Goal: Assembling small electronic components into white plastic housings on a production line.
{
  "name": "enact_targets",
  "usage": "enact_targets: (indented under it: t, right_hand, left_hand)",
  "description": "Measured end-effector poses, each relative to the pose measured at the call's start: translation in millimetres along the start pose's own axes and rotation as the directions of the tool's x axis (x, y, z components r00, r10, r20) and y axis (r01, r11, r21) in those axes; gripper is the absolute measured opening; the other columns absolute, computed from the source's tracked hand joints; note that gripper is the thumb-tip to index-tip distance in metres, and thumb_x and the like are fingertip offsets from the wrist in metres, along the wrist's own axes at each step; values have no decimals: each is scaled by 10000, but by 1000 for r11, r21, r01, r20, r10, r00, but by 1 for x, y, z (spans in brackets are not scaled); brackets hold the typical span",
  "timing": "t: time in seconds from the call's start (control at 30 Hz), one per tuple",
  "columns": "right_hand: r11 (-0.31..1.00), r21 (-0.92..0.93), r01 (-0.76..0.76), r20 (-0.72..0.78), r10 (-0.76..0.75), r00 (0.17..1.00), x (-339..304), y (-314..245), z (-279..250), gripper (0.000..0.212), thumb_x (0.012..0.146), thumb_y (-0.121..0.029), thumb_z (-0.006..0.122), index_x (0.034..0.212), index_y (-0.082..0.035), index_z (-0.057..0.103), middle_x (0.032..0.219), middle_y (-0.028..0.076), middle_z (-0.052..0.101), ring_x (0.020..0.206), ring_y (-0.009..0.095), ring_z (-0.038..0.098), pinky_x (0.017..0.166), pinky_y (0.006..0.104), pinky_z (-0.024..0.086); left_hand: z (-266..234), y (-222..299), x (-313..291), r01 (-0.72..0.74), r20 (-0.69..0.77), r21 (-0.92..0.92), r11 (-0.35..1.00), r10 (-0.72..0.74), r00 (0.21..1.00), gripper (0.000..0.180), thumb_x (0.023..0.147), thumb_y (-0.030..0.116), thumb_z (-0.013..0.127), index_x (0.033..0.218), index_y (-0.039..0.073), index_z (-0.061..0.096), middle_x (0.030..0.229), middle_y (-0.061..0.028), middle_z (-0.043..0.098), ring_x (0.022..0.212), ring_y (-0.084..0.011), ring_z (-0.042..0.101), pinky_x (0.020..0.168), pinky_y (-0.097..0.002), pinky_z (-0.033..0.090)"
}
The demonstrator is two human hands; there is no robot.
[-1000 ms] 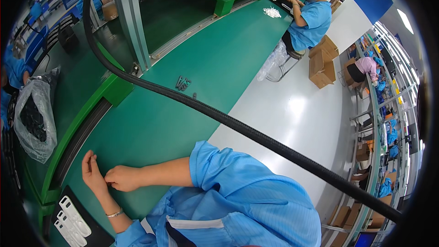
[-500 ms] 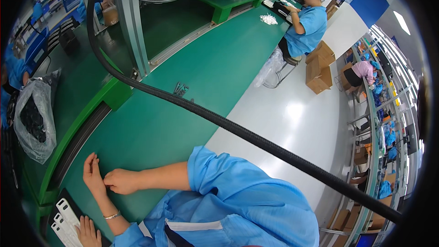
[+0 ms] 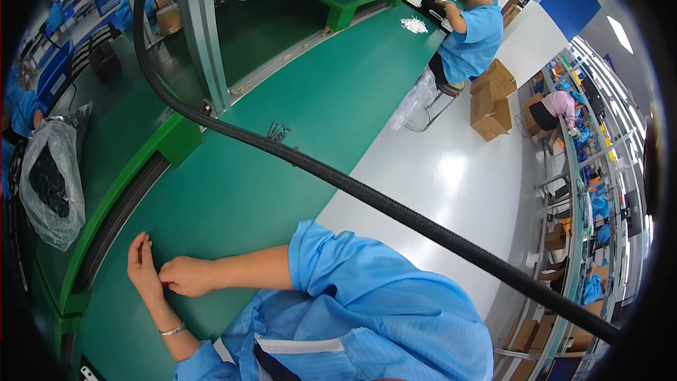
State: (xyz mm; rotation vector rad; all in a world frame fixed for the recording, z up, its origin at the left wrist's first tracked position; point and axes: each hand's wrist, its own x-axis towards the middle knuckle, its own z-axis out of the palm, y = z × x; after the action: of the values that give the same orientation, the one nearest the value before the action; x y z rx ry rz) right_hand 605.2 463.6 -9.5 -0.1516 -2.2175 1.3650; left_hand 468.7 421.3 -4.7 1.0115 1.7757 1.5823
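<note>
My left hand (image 3: 143, 266), with a bracelet (image 3: 173, 329) at the wrist, is raised above the green work surface (image 3: 233, 197), its fingers stretched upward and nothing visible in them. My right hand (image 3: 189, 276) reaches across from the right, curled closed, with its fingertips against the left wrist. No object shows in it, though its palm side is hidden. Farther along the surface lie a few small dark parts (image 3: 279, 131), away from both hands. At the lower left rim only a corner of a black tray with a white part (image 3: 89, 372) is visible.
A thick black hose (image 3: 381, 204) crosses over the surface in front of me. Left stands a clear bag (image 3: 53, 183) of black pieces beside a green ledge (image 3: 127, 176). A co-worker (image 3: 474, 28) sits at the far end near a white pile (image 3: 414, 25); cardboard boxes (image 3: 491, 109) stand behind.
Another person's hand and the black tray with white parts at the lower left have slid almost wholly out of view. My hands keep their pose. The far co-worker's head and arms have shifted.
</note>
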Motion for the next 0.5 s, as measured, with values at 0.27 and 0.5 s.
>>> enact_targets:
  t: [0.27,0.5]
  right_hand:
    - [1000,-23,-10,10,10,1000,0,0,-1,56,733,-13,559,784,8,566,805,170,604,818,356,578,715,443,472]
    - [1000,-14,-3,20,4,1000,0,-1,-2,64,732,-18,560,791,5,568,808,171,599,815,356,577,716,447,469]
  left_hand:
    - [0,0,0,3,2,12,1000,-3,1000,236,925,64,520,1138,-6,596,1089,-96,616,1014,-156,573,911,-269,450]
    - [1,1,0,9,2,14,1000,-9,1000,235,923,68,525,1135,-2,598,1081,-91,618,996,-151,574,897,-266,452]
